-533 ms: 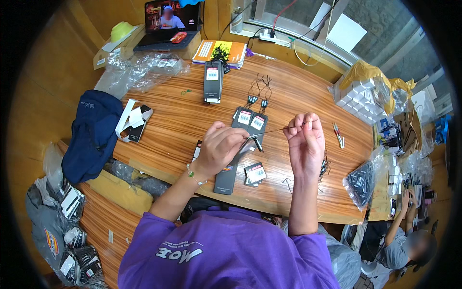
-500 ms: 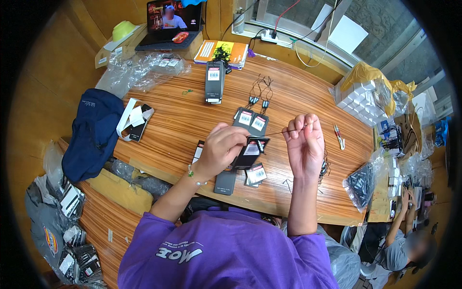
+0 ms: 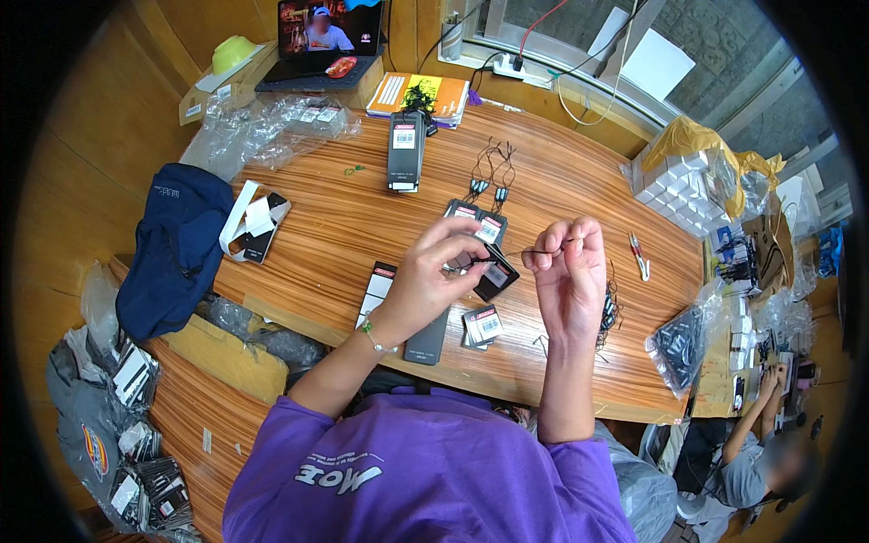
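My left hand [image 3: 433, 271] is closed, thumb and fingertips pinching a black hang tag [image 3: 499, 280] near its top; the fingers partly hide it. A thin black cord [image 3: 529, 253] runs from there to my right hand [image 3: 572, 271], which pinches the cord's end between thumb and fingers. Just beyond the held tag lie dark grey tags [image 3: 493, 220] with looped black strings [image 3: 503, 167]. Beneath my hands are a small pile of labelled cards [image 3: 482, 326] and a dark grey tag [image 3: 424, 346]. A labelled dark card [image 3: 376, 288] lies partly behind my left wrist.
A stack of strung grey tags [image 3: 405, 161] stands farther back. At right lie small snips [image 3: 639, 257], black cords [image 3: 610, 308] and a plastic bag of black pieces [image 3: 681, 339]. White boxes [image 3: 679, 190], a navy bag [image 3: 176, 244] and a laptop [image 3: 328, 68] surround the wooden table [image 3: 317, 217]. Another person [image 3: 751, 471] works at lower right.
My left hand has shifted slightly right and up, its fingers more curled. The black tag has turned and moved right, closer to my right hand, shortening the cord's visible stretch.
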A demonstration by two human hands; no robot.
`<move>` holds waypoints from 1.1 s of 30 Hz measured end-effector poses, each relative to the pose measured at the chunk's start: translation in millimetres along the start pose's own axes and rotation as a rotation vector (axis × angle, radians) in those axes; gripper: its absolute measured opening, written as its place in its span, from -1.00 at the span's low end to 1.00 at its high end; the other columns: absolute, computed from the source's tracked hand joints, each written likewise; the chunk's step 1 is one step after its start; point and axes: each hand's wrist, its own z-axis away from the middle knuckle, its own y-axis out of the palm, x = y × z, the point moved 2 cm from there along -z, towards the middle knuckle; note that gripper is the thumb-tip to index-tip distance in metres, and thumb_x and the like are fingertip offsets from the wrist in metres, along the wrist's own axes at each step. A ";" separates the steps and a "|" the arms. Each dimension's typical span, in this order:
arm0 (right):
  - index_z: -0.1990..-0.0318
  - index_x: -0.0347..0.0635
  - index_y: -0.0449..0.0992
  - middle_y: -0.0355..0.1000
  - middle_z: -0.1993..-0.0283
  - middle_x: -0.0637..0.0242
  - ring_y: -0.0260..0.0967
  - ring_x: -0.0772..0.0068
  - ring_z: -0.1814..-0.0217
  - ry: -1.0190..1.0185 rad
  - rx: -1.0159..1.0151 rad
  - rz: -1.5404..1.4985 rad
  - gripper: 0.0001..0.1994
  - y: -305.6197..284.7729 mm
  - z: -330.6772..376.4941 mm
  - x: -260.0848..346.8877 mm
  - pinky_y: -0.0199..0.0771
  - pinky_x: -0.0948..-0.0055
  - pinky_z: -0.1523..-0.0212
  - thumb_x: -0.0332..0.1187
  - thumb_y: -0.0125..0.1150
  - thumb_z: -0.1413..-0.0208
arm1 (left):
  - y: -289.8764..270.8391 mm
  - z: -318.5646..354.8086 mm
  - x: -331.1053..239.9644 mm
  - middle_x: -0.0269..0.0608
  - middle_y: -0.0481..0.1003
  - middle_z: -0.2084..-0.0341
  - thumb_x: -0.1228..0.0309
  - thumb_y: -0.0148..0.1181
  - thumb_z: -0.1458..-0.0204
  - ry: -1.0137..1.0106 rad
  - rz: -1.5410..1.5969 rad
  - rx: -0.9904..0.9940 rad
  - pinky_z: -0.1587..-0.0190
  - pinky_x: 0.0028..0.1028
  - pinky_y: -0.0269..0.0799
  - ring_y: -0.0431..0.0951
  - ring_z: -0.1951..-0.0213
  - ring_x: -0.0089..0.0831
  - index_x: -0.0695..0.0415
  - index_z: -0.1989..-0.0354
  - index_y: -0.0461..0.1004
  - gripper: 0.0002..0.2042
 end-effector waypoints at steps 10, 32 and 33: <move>0.20 -0.34 0.40 0.39 0.42 0.36 0.32 0.64 0.37 0.160 -0.053 0.762 -0.84 6.0 10.4 -0.8 0.34 0.67 0.30 -0.54 0.10 -0.04 | -13.0 -9.6 -18.5 -0.22 0.49 0.41 0.62 0.23 0.18 -0.046 0.059 -0.003 0.22 -0.53 0.36 0.48 0.32 -0.44 0.23 0.39 0.50 -0.86; 0.34 -0.29 0.34 0.35 0.50 0.38 0.29 0.66 0.44 0.044 -0.032 1.034 -0.87 3.8 12.8 -3.6 0.27 0.62 0.35 -0.60 0.13 0.09 | -6.0 -7.0 -4.2 -0.25 0.46 0.36 0.63 0.14 0.06 -0.290 0.356 0.107 0.25 -0.62 0.37 0.44 0.30 -0.58 0.30 0.31 0.49 -0.88; 0.34 -0.29 0.34 0.35 0.51 0.38 0.30 0.66 0.44 0.041 -0.033 1.032 -0.86 3.6 12.6 -3.8 0.27 0.62 0.35 -0.60 0.12 0.08 | -5.6 -6.7 -4.2 -0.26 0.46 0.36 0.63 0.14 0.06 -0.302 0.370 0.106 0.25 -0.62 0.37 0.44 0.30 -0.59 0.30 0.31 0.49 -0.88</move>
